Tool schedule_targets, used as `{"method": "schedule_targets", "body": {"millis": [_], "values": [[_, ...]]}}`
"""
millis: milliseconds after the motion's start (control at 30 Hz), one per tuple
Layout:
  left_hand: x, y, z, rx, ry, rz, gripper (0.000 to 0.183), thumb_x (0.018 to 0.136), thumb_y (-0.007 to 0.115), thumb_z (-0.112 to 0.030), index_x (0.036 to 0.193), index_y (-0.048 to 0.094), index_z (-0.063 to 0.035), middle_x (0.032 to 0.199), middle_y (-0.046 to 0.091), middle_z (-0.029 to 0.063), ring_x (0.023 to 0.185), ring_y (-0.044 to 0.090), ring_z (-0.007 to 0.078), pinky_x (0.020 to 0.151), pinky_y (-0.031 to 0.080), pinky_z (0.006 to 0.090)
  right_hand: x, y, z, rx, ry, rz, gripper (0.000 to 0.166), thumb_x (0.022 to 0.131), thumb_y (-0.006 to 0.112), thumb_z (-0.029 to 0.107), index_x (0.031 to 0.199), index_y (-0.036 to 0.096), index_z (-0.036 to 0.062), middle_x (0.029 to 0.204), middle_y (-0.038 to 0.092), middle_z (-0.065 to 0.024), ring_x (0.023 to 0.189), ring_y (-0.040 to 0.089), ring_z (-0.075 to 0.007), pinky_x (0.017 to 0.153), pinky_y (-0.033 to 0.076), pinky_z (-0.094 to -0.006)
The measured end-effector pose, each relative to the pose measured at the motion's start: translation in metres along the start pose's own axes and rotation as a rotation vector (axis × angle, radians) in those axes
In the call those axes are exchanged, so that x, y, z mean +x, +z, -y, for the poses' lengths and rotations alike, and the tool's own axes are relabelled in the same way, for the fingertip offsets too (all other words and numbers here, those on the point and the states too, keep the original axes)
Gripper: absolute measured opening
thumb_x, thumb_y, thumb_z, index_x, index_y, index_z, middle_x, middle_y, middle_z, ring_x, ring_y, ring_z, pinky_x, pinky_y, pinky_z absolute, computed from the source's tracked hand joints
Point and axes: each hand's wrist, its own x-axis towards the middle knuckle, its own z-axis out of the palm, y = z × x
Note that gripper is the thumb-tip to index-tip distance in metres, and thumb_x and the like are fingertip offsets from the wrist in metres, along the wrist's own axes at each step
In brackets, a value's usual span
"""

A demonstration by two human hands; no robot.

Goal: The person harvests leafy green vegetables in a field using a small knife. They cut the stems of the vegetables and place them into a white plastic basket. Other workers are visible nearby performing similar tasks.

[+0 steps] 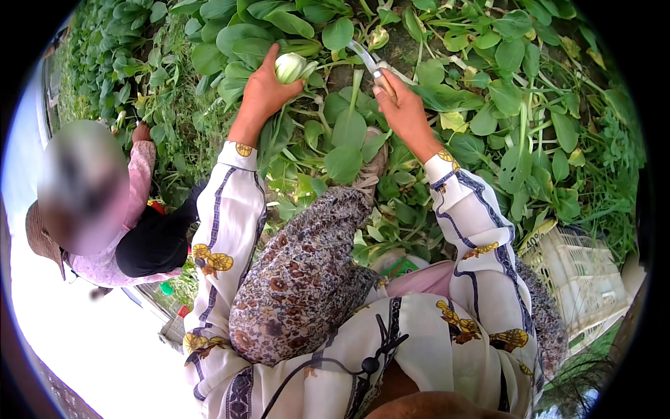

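My left hand [269, 89] is closed around a head of leafy greens like bok choy [290, 68], its pale base turned toward me and its leaves pointing up and left. In my right hand [400, 105] is the wooden handle of a small curved knife, a sickle [365, 58]. Its metal blade points up and left, apart from the held plant. Cut or loose green leaves [349, 128] lie below and between both hands.
A plastic crate [581, 277] stands at the lower right. Leafy plants [513, 94] cover the ground ahead. Another person in a pink top [141, 173] crouches at the left, one hand among the plants. My shoe [372, 167] rests among leaves.
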Motion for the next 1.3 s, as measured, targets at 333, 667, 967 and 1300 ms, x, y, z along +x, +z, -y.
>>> {"method": "schedule_targets", "body": {"millis": [333,667,967,1300], "values": [[-0.006,0.009,0.011,-0.229,-0.054,-0.028,0.078,0.062,0.075,-0.029,0.127,0.043,0.0,0.105,0.061,0.0184,0.095,0.06,0.0259,0.083,0.046,0.0333,0.038,0.029,0.0,-0.261,-0.061,-0.012,0.044,0.088,0.053,0.022,0.129,0.043,0.0106,0.102,0.062,-0.0174,0.086,0.062,-0.0317,0.072,0.048,-0.0343],[-0.007,0.014,0.029,-0.48,-0.109,-0.022,0.071,0.065,0.076,-0.022,0.125,0.045,0.0018,0.104,0.061,0.0115,0.091,0.058,0.0149,0.082,0.046,0.0276,0.036,0.04,-0.012,-0.155,-0.207,-0.047,0.044,0.085,0.052,0.027,0.124,0.047,0.0071,0.086,0.063,-0.0208,0.076,0.061,-0.0362,0.068,0.048,-0.0401],[-0.006,0.016,0.031,-0.557,-0.101,-0.027,0.068,0.066,0.076,-0.021,0.123,0.047,0.0027,0.101,0.061,0.0097,0.089,0.057,0.0138,0.08,0.046,0.0264,0.041,0.041,-0.023,-0.196,-0.261,-0.07,0.041,0.084,0.053,0.026,0.121,0.05,0.0095,0.077,0.063,-0.0184,0.07,0.06,-0.0376,0.064,0.048,-0.0446],[-0.016,0.014,0.021,-0.699,-0.137,-0.016,0.056,0.069,0.075,-0.016,0.116,0.051,0.002,0.094,0.062,0.0057,0.081,0.057,0.0111,0.073,0.047,0.0249,0.056,0.025,-0.026,-0.401,-0.278,0.149,0.045,0.085,0.056,0.025,0.126,0.047,0.0079,0.096,0.064,-0.0153,0.076,0.061,-0.0318,0.066,0.048,-0.0374]]}}
